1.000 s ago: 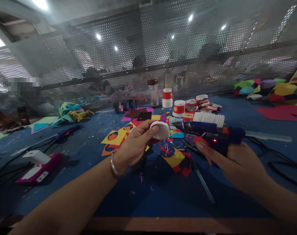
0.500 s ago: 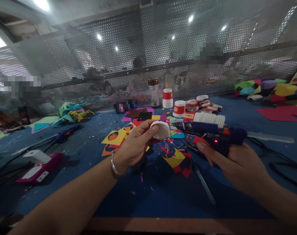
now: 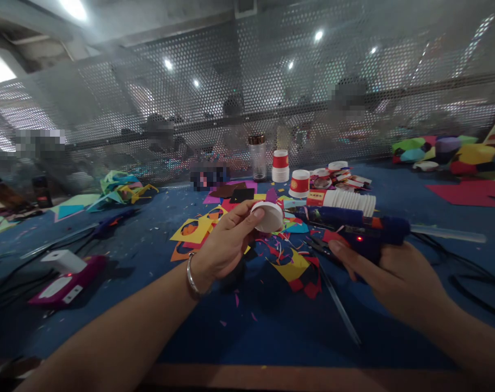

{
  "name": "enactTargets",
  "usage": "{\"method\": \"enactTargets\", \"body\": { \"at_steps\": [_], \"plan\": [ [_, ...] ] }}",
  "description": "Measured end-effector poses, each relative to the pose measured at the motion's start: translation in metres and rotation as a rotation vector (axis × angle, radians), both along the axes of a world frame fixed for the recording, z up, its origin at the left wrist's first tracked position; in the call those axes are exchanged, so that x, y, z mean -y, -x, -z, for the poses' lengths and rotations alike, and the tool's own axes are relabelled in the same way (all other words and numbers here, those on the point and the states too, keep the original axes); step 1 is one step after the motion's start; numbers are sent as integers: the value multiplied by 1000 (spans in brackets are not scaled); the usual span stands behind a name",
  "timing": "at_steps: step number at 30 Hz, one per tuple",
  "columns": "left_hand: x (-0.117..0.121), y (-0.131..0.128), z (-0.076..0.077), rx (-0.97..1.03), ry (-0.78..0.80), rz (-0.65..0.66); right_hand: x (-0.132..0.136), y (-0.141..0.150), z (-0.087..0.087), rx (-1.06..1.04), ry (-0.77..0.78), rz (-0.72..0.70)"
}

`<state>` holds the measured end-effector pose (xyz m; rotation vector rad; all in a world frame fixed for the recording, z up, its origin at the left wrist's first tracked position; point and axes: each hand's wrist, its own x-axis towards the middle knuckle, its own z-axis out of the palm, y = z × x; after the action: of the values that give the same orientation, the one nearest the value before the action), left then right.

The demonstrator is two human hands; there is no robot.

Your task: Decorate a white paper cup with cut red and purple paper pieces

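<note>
Between the thumb and fingers of my left hand (image 3: 233, 234) is a white, round paper cup piece (image 3: 270, 219), its flat disc face with a raised rim turned toward me. A purple scrap shows just behind its upper edge. My right hand (image 3: 394, 272) is wrapped round the handle of a dark blue hot glue gun (image 3: 337, 216). The gun's red light glows, and a clear glue stick (image 3: 447, 233) sticks out of its back end. Its nozzle points left at the cup piece, a short gap apart. Scissors (image 3: 321, 246) lie partly hidden beneath the gun.
Cut coloured paper (image 3: 292, 265) litters the blue table (image 3: 215, 332). A loose glue stick (image 3: 339, 305) lies in front. Behind stand red-and-white paper cups (image 3: 299, 183) and a glass bottle (image 3: 258, 158). At left are a purple power strip (image 3: 74, 280) and another glue gun (image 3: 115, 222).
Both hands keep nearly the same pose, with the cup piece and glue gun still held. The whole view has shifted very slightly.
</note>
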<state>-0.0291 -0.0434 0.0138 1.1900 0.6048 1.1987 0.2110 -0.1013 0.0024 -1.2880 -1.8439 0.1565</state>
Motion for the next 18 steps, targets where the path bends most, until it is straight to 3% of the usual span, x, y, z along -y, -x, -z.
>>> {"method": "enactTargets", "body": {
  "at_steps": [9, 18],
  "plan": [
    [0, -1, -1, 61, 27, 5, 1, 1, -4, -11, 42, 1],
    [-1, -1, -3, 82, 50, -84, -2, -3, 0, -29, 99, 45]
  ]
}}
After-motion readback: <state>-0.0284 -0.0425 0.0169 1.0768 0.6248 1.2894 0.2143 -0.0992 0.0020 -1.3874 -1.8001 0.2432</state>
